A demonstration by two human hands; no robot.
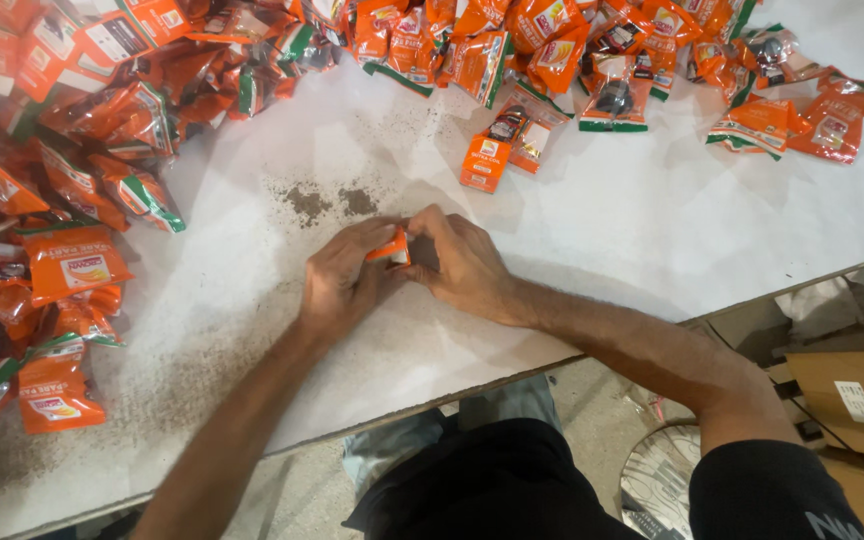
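The white worktop [602,230] carries many orange packets [72,265] along its left and far sides, plus dark powder [327,200] near the middle.

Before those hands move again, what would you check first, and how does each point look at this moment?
1. Both hands on the small orange packet: ok, left hand and right hand pinch it.
2. Packet sealed: cannot tell, fingers cover it.
3. Bare white table around the hands: ok.
4. Dark crumbs just beyond the hands: not ok.
5. Pile of orange packets apart from the hands: ok.
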